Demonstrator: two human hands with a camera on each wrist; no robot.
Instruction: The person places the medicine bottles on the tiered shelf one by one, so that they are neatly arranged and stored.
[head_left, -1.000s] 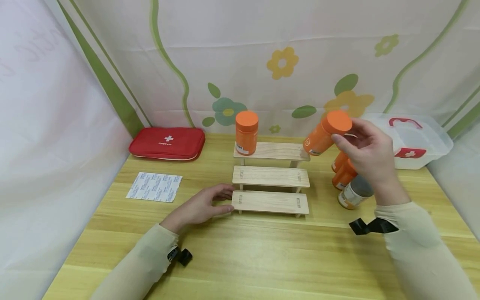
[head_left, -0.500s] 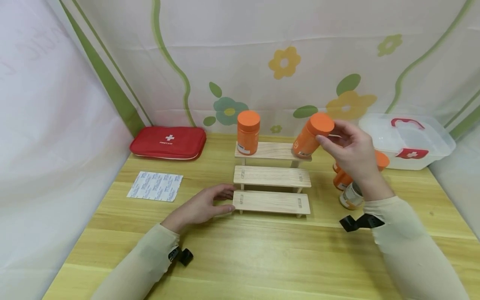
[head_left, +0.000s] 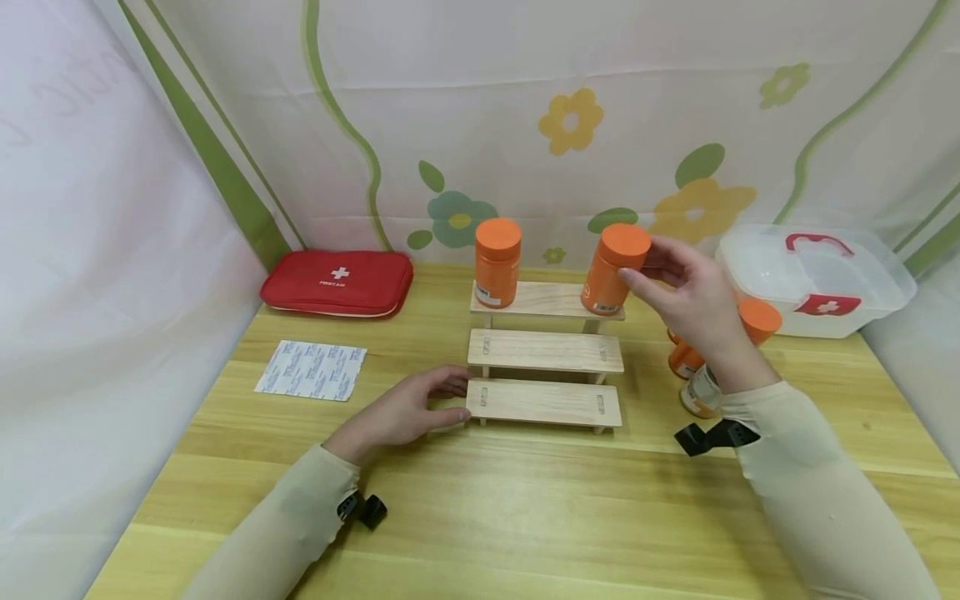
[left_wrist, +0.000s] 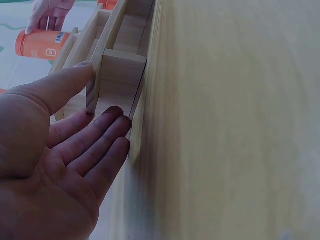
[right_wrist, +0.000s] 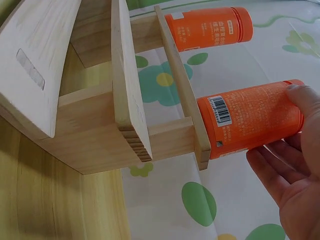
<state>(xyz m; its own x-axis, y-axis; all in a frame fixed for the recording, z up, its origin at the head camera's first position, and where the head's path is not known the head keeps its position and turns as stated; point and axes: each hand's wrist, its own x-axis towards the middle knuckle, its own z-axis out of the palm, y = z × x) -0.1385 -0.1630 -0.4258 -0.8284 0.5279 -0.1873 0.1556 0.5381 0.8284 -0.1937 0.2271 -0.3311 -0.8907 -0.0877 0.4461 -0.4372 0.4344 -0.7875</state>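
My right hand [head_left: 690, 292] holds an orange pill bottle [head_left: 606, 275] between thumb and fingers. In the right wrist view this orange bottle [right_wrist: 245, 120] has its base on the right end of the top step, its barcode toward the camera. A second orange bottle [head_left: 497, 265] stands upright at that step's left end. The small three-step wooden shelf [head_left: 543, 402] stands mid-table. My left hand [head_left: 401, 408] is at the left end of its lowest step. In the left wrist view the left hand's thumb [left_wrist: 75, 80] touches the step's end, and the other fingers extend loosely beside it.
Right of the shelf, orange bottles [head_left: 759, 321] and a grey-lidded bottle [head_left: 701, 393] stand partly hidden by my right arm. Behind them is a clear first-aid box [head_left: 817, 279]. A red first-aid pouch [head_left: 337, 283] and a printed white packet [head_left: 311, 371] lie at left.
My right hand has carried the orange bottle left to the top step, and the bottle has gone from tilted to nearly upright. The left hand has stayed in place.
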